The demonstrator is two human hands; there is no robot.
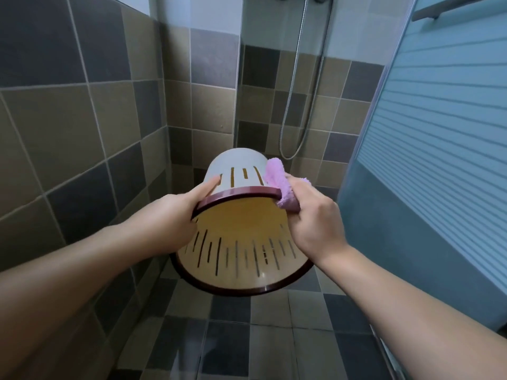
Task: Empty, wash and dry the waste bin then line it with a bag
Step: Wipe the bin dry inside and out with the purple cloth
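At nine o'clock my left hand (175, 215) has its fingers clamped on the bin's dark rim, steadying the waste bin (241, 229) mid-air above the tiled floor (247, 338). At three o'clock my right hand (312, 223) pinches a pink cloth (277, 185) against the wall, probably drying. Long axis points away; mouth faces me.

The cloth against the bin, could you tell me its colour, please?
Pink-lilac cloth, seen in the head view.
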